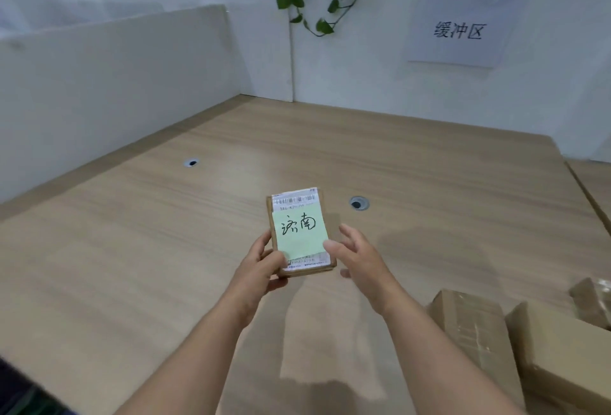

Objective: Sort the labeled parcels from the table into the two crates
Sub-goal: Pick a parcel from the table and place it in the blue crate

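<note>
Left hand [264, 265] has it, fingers curled round the lower left corner of the small cardboard parcel [301, 203], lifting it clear above the wooden table [165, 249], label side up. A green note [296, 239] with handwritten characters covers most of the shipping label. Right hand [358, 261] sits just beside the parcel's right edge, fingers spread and relaxed, thumb tip touching that edge. Down at the lower right, three more brown parcels [469, 325] lie together on the table. A printed sign [458, 31] hangs on the wall.

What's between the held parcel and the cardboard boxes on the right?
Head view: only the right hand and bare tabletop separate parcel and boxes.
</note>
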`<state>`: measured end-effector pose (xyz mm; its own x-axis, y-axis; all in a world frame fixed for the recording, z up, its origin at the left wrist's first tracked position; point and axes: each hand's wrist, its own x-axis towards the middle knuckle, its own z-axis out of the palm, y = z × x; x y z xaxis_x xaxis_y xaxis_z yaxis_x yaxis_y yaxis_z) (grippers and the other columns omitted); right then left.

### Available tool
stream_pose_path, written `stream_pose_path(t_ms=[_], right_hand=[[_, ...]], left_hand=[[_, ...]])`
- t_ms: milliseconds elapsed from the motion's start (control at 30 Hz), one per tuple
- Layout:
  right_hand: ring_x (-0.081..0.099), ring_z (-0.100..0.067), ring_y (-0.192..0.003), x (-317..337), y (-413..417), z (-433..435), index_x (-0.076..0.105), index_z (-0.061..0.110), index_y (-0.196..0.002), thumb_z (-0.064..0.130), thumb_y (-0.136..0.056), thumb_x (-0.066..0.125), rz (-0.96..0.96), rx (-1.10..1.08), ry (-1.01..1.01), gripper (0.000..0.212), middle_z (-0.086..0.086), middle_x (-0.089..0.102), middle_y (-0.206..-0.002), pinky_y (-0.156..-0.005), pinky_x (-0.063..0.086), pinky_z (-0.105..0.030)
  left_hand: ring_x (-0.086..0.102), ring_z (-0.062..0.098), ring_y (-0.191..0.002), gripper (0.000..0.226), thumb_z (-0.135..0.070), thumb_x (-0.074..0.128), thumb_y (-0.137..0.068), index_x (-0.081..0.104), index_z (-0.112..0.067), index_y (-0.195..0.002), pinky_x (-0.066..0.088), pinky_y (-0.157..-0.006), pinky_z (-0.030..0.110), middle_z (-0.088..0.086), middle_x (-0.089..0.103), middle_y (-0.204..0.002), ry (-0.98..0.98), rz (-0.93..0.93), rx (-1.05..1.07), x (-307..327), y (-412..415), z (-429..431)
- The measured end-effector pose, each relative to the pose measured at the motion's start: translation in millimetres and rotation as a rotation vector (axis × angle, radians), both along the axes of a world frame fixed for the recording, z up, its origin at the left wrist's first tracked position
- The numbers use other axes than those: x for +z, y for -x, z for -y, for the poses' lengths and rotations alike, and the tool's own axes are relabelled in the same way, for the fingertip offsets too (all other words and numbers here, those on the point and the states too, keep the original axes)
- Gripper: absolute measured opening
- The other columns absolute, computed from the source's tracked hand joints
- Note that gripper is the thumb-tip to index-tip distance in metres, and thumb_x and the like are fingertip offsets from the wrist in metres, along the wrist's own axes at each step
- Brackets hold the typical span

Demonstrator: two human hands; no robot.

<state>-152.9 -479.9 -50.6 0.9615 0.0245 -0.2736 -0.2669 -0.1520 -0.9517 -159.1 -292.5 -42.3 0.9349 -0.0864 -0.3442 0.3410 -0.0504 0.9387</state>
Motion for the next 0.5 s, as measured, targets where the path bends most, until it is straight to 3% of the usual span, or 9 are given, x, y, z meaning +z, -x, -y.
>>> stream_pose_path(t_ms=[100, 200, 333, 500], right_hand=[[0.062, -0.015, -0.11, 2.8, 10.0, -19.5, 0.042, 0.028, -0.14, 0.043, -0.076, 0.067, -0.051, 0.158, -0.102, 0.07, 0.004, 0.068, -0.117, -0.098, 0.049, -0.041], [0.068, -0.019, -0.101, 1.4, 13.6, -40.6, 0.043, 0.024, -0.141, 0.035, -0.075, 0.068, -0.024, 0.172, -0.191, 0.071, -0.005, 0.07, -0.112, -0.088, 0.054, -0.035], [0.069, -0.018, -0.101, 0.0, 21.0, -74.8, 0.029, 0.028, -0.149, 0.041, -0.064, 0.072, -0.022, 0.326, -0.222, 0.096, -0.008, 0.069, -0.115, -0.089, 0.054, -0.035], [0.064, -0.013, -0.108, 1.4, 34.3, -115.9, 0.025, 0.043, -0.147, 0.063, -0.053, 0.07, -0.053, 0.512, -0.173, 0.106, 0.002, 0.064, -0.122, -0.093, 0.05, -0.038]], left_hand=[[0.065, 0.014, -0.093, 0.075, -0.02, 0.052, -0.063, 0.042, -0.034, -0.136, 0.054, -0.086, 0.035, -0.003, 0.07, -0.111, 0.011, 0.049, 0.045, 8.8, 21.0, -16.1], [0.066, 0.009, -0.099, 0.072, -0.029, 0.058, -0.069, 0.037, -0.043, -0.137, 0.05, -0.091, 0.035, -0.008, 0.069, -0.112, -0.036, 0.07, 0.042, 19.0, 43.8, -33.9], [0.067, 0.002, -0.093, 0.068, -0.041, 0.068, -0.07, 0.039, -0.055, -0.13, 0.05, -0.092, 0.035, -0.015, 0.07, -0.106, -0.112, 0.065, 0.136, 24.9, 74.9, -59.6], [0.061, 0.014, -0.083, 0.051, -0.031, 0.064, -0.058, 0.059, -0.025, -0.109, 0.044, -0.079, 0.032, 0.0, 0.069, -0.099, -0.077, 0.044, 0.493, 22.0, 112.5, -110.6]])
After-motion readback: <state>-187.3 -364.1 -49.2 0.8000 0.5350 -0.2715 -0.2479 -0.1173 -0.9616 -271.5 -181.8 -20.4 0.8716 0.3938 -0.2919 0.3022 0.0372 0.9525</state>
